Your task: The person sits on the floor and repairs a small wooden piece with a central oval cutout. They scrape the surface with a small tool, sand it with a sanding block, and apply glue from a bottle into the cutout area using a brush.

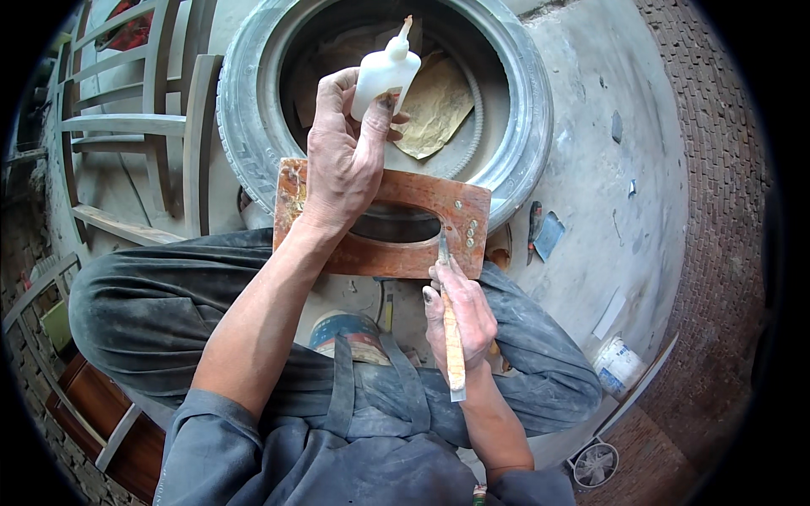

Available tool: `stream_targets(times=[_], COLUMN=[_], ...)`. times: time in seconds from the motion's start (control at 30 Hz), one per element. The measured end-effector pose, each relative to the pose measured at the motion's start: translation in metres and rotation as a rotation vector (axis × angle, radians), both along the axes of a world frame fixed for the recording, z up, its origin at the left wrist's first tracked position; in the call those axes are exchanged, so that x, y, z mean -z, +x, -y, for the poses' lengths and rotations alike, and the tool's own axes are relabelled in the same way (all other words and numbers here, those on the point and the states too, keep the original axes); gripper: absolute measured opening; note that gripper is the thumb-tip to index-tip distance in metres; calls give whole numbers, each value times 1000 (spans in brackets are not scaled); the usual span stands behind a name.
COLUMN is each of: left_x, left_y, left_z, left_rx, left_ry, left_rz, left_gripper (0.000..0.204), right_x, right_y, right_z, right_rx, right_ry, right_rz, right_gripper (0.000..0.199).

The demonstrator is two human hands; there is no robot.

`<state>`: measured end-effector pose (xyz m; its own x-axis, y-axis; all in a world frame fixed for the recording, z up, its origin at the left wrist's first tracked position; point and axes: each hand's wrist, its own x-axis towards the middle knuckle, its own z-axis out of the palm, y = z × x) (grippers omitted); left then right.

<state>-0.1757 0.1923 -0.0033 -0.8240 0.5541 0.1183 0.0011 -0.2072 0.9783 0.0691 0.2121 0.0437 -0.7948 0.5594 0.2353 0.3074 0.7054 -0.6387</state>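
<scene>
My left hand is closed round a white squeeze bottle with a narrow nozzle, which tilts up over the tire's opening. A reddish-brown wooden piece with a long oval hole lies across my lap, below the tire. Its face has small pale spots and worn patches, and my left wrist covers part of it. In my right hand, the fingers are wrapped round a slim bladed tool with a tape-wrapped handle. Its narrow metal tip meets or hovers over the wood by the right end of the hole; contact cannot be told.
A large dusty tire lies ahead with crumpled brown paper inside. Unfinished wooden chair frames stand at left. A red-handled tool, blue sheet and white tub are at right. Between my legs sits a bucket.
</scene>
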Motion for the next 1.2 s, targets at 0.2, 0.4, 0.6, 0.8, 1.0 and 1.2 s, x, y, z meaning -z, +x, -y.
stream_targets(times=[0.2,0.4,0.6,0.8,1.0,1.2], left_x=[0,1,-1,-1,1,2], left_y=[0,0,0,0,0,-1], left_z=[0,-1,0,0,-1,-1], left_rx=[5,2,5,4,5,6], left_ry=[1,9,-9,-1,17,10], left_rz=[7,18,8,14,7,1], left_gripper=[37,38,37,37,37,37], right_x=[2,1,1,4,2,3], right_y=[-1,-1,-1,-3,-6,-5], right_z=[-1,1,2,0,2,5], right_rx=[-16,0,4,-13,23,38], right_ry=[21,9,0,39,32,32], right_rz=[-16,-9,-10,-19,16,11], right_gripper=[32,33,35,34,35,37])
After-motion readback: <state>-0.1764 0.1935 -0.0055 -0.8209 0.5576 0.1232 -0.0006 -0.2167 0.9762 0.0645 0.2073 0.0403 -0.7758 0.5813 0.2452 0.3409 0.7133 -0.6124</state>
